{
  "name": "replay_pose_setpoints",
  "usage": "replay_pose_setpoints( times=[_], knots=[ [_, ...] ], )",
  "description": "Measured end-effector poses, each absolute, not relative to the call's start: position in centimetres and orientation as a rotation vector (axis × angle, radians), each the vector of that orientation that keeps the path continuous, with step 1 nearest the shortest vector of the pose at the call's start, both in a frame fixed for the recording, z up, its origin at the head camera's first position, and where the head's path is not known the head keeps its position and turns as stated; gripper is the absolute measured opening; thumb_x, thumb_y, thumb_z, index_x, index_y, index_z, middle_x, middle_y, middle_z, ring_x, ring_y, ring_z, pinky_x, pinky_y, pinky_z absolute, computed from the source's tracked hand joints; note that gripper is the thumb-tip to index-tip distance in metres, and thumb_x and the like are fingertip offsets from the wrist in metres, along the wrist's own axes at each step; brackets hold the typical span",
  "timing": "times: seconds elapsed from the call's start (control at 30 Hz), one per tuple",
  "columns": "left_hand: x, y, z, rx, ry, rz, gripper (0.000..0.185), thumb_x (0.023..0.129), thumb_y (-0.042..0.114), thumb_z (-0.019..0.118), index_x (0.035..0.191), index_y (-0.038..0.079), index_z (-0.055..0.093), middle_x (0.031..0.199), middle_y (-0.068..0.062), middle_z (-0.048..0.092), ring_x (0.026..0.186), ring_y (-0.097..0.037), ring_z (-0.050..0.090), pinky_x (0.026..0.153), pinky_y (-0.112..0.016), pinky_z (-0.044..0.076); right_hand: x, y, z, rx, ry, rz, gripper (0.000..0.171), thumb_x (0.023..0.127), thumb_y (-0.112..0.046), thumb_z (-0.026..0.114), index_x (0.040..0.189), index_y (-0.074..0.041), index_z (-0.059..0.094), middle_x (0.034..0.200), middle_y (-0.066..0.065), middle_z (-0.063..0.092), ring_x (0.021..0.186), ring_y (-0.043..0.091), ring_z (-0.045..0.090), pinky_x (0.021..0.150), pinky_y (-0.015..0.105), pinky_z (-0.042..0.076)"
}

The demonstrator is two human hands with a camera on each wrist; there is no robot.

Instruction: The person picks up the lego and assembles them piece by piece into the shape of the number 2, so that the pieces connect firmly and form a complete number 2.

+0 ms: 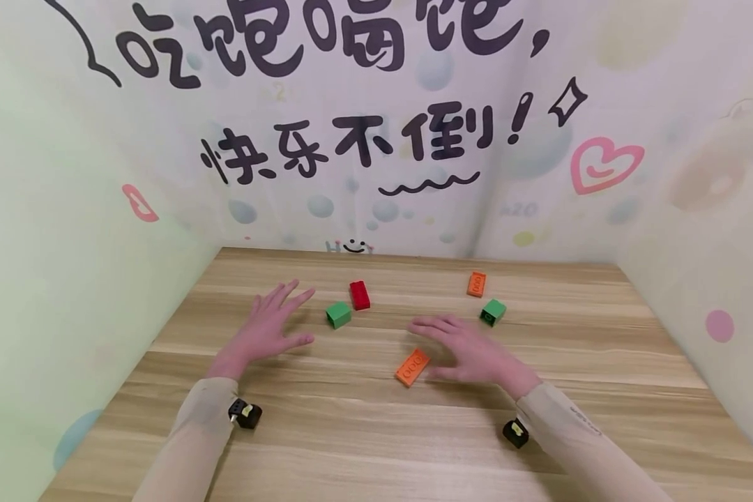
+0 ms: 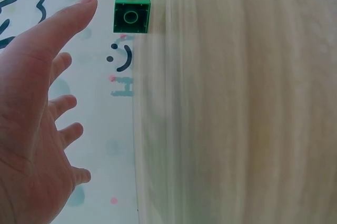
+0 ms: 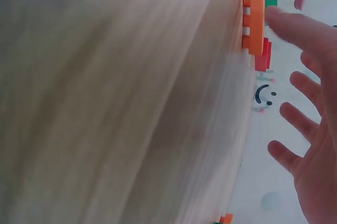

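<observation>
Currently both hands hover palm-down over the wooden table (image 1: 364,446) with fingers spread and released, grasping nothing, probably poised for a pick. The right hand (image 1: 473,352) sits just beside the orange brick (image 1: 413,367), thumb near it, though blur hides whether they touch; the brick lies flat, studs up, its long axis running diagonally from near-left to far-right. The left hand (image 1: 266,328) rests near the green block (image 1: 338,314), lying on its side beside a red brick (image 1: 360,295).
</observation>
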State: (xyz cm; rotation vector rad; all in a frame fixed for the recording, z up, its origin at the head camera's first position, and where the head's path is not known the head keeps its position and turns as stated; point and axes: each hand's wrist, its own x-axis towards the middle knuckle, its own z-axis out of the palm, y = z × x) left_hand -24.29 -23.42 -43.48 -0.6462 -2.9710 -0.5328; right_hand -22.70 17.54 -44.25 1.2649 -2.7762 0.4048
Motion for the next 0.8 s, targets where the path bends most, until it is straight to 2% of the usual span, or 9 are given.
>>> replay_pose_setpoints(
  times=[0.37, 0.57, 0.8],
  knots=[
    [-24.7, -22.5, -43.0, -0.736, -2.942, -0.53, 0.083, 0.087, 0.044, 0.072, 0.155, 0.019, 0.031, 0.162, -0.019, 0.026, 0.146, -0.051, 0.024, 0.113, -0.074, 0.019, -22.7, 16.5, -44.9, 1.394, -2.809, 0.487, 0.075, 0.084, -0.03, 0.078, 0.15, -0.022, 0.043, 0.155, 0.001, 0.044, 0.141, 0.026, 0.042, 0.115, 0.051, 0.037],
    [-24.8, -22.0, -42.9, -0.763, -2.937, -0.553, 0.079, 0.089, 0.041, 0.071, 0.154, 0.018, 0.033, 0.16, -0.019, 0.029, 0.145, -0.047, 0.03, 0.115, -0.066, 0.026, -22.5, 16.2, -44.7, 1.376, -2.864, 0.496, 0.074, 0.084, -0.027, 0.079, 0.148, -0.024, 0.044, 0.152, -0.002, 0.048, 0.14, 0.025, 0.043, 0.116, 0.05, 0.036],
    [-25.1, -21.5, -43.0, -0.785, -2.943, -0.594, 0.079, 0.089, 0.04, 0.071, 0.154, 0.017, 0.034, 0.16, -0.019, 0.031, 0.143, -0.046, 0.035, 0.113, -0.063, 0.032, -22.5, 16.4, -44.8, 1.351, -2.906, 0.54, 0.067, 0.084, -0.027, 0.079, 0.144, -0.024, 0.05, 0.144, -0.006, 0.055, 0.133, 0.021, 0.049, 0.112, 0.046, 0.04]
  ],
)
